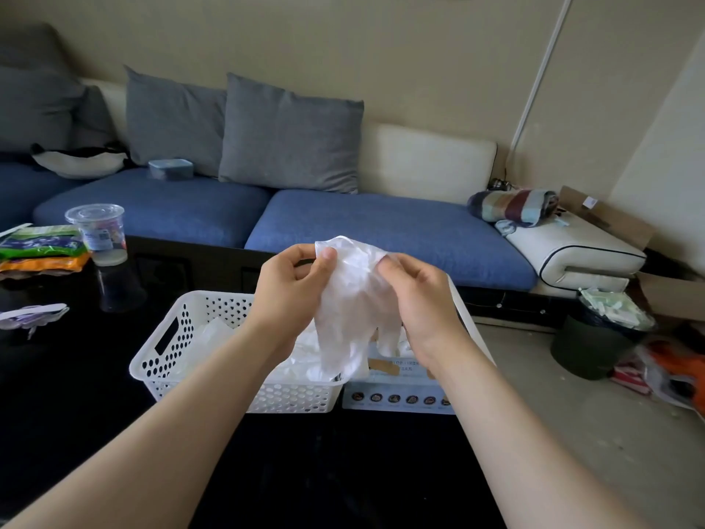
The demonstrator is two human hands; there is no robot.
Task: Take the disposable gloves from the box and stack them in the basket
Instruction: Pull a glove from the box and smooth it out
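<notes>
A clear lidded plastic cup (96,232) is standing well left of the grip, just beside bright stacked snack packets (40,248). Beyond the grip, grey square pillows (290,135) are leaning on a blue fabric sofa (381,231). A dark round bin (587,349) is sitting far right.

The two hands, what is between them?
A clear disposable glove, pinched at its top by the left hand and right hand, hanging over the white basket. The head view shows it.

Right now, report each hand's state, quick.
Left hand: pinching the thin translucent plastic glove at its top edge.
Right hand: pinching the same glove.
</notes>
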